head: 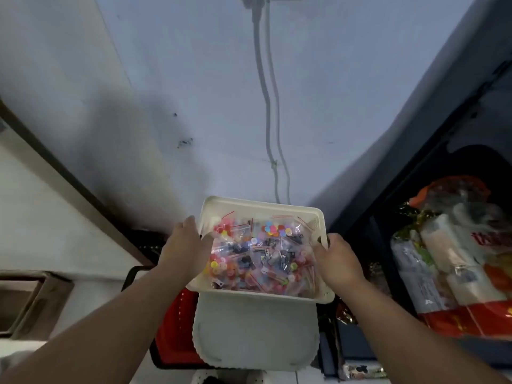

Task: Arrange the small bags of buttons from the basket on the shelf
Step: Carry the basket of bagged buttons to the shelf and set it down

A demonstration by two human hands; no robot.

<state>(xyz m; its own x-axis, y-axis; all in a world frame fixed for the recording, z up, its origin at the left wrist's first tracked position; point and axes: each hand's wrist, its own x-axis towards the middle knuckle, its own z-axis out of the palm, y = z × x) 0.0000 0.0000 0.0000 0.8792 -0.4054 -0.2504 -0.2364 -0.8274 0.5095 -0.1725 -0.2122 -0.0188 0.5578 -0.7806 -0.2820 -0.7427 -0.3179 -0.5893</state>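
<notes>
Firmly, left hand [184,250] and right hand [336,261] grip the basket [263,204] of button bags [257,254]. Red lettering on the packet [443,273] is illegible

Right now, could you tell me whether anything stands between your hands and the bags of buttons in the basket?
Nothing visible does. The left hand and right hand grip the white basket by its side rims, and the bags of buttons lie uncovered in its open top.
</notes>
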